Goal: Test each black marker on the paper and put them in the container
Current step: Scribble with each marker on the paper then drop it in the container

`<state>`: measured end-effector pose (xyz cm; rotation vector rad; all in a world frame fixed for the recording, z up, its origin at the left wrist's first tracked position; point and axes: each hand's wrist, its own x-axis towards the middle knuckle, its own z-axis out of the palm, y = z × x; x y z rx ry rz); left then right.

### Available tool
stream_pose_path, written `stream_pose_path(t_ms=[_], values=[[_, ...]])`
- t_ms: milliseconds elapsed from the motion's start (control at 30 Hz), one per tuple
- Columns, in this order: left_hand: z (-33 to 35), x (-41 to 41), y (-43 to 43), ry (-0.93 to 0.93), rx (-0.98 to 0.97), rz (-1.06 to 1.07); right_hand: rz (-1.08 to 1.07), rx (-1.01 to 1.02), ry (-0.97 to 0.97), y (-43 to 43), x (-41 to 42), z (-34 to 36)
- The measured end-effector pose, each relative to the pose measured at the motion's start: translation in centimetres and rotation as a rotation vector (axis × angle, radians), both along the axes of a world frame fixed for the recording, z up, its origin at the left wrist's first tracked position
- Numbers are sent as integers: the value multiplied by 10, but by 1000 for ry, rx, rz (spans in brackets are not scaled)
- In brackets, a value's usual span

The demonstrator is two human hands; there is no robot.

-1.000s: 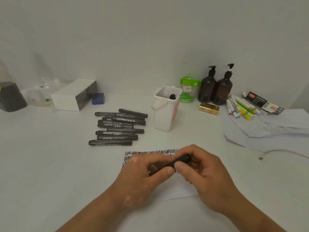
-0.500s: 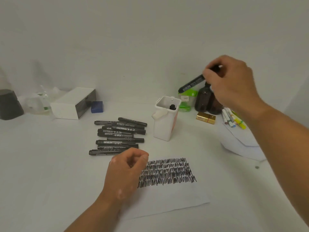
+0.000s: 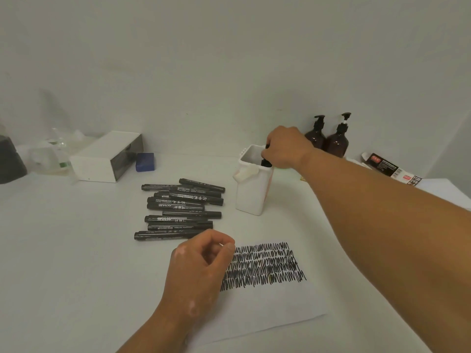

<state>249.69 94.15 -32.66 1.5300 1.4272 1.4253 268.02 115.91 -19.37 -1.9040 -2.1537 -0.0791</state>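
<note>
R hand (image 3: 285,146) fingers pinch black marker (image 3: 266,162) at its top, lower end inside white container (image 3: 251,197) mouth; prob. light, stiff, slick plastic, so take it mid-barrel; L hand (image 3: 201,261), fingers loosely curled & empty, at paper (image 3: 267,309) edge in front of container.

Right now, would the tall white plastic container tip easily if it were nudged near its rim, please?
Probably: the tall white plastic container looks taller than wide, so it may tip rather than slide. Little shows inside, so it is likely light. The right hand holds a black marker at its rim.
</note>
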Motion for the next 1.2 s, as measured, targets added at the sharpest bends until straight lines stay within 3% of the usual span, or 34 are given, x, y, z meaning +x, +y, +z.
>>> stream_pose_path(t_ms=[367,633,767,867,1000,1100,1200], values=[[0,1,1,24,0,-5,-61,-43,33,4,0,-5],[0,-1,3,58,12,24,53,318,371,-71,16,-17],[0,-2,2,109,30,49,228,52,411,-153,22,-73],[0,-3,4,168,28,95,317,-121,334,-193,26,-109],[0,-17,11,387,35,214,401,-122,263,-209,29,-127],[-1,-39,25,674,23,289,442,-126,245,-212,30,-131],[0,-56,40,988,-112,291,439,-138,261,-212,31,-131]])
